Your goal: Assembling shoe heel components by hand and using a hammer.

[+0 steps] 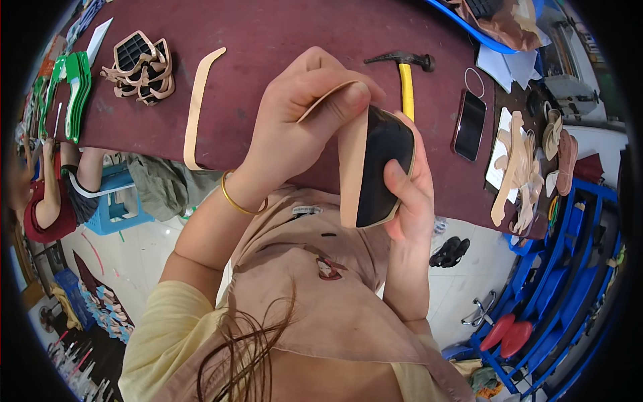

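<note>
**Tan strip pressed onto a black sole piece**

At frame centre, the left hand (301, 120) pinches a thin tan strip (353, 157), bending it over the black sole piece (383, 164) gripped by the right hand (408, 191). The strip looks light and floppy, best held near its end; the piece seems stiffer, best held by its edges.

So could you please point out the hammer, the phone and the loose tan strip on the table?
hammer (406, 84): head view, on its yellow handle.
phone (469, 125): head view, middle of its dark screen.
loose tan strip (195, 110): head view, mid-length.

hammer (404, 79) on table (281, 27), phone (469, 125) right of it; strip (196, 107) left
</note>
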Available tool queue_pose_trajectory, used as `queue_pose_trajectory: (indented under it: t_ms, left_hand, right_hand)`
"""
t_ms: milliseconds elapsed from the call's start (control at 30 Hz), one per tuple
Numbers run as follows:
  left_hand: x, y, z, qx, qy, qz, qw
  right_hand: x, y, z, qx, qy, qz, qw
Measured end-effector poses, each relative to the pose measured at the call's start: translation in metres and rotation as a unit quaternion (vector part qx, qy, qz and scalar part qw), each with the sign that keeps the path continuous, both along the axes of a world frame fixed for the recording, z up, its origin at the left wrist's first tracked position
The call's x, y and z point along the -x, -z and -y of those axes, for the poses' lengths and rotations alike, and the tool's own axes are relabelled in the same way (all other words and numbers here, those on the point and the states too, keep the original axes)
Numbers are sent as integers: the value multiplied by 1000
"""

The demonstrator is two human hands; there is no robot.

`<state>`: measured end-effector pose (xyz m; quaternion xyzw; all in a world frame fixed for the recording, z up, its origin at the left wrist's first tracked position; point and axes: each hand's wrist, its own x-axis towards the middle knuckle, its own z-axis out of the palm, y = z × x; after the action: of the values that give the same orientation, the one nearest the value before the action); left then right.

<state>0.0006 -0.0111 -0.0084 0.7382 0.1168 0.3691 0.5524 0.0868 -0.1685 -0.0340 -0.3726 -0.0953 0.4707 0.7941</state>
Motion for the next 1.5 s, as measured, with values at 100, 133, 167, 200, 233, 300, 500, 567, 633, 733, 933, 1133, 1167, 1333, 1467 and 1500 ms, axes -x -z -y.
queue_pose_trajectory:
  t_ms: [100,133,167,200,233,300,500,567,633,733,933,1133,1167,1333,1467,1500]
  left_hand:
    - [1,0,1,13,15,-11,1000]
    - [2,0,2,21,20,-23,999]
    - [1,1,2,28,26,-34,999]
    - [2,1,2,28,26,-34,999]
    - [2,0,3,43,39,-38,998]
    - [4,1,4,60,53,-42,996]
    - [8,1,9,84,130,-69,986]
    - [8,0,14,181,145,-101,967]
    - [9,0,15,215,144,-122,958]
    - [9,11,23,348,125,-99,924]
    - [7,29,46,598,29,-22,801]
    - [13,38,53,572,77,-40,815]
    - [13,38,55,560,71,-24,825]
    - [17,43,56,437,101,-82,890]
    - [10,43,60,460,67,-82,882]
    - [8,43,60,485,53,-75,870]
  right_hand:
    - [1,-3,0,-13,-35,0,999]
    - [1,-4,0,-15,-35,4,999]
    - [1,-5,0,-17,-35,7,999]
    - [0,-4,0,-17,-35,7,999]
    - [-1,-2,1,-23,-46,10,999]
    - [-2,1,2,-29,-57,12,998]
    - [-10,12,8,-41,-108,35,993]
    - [-14,11,10,-15,-114,84,990]
    - [-18,11,11,-11,-120,97,988]
    - [-18,10,9,-3,-126,130,983]
    - [-9,17,8,12,-110,202,973]
    - [-13,36,11,31,-98,328,939]
    - [-23,38,9,-25,-114,239,964]
    - [-21,7,-15,75,-163,83,980]
    - [-12,23,-27,192,-13,218,957]
    - [-11,22,-28,192,-14,219,957]
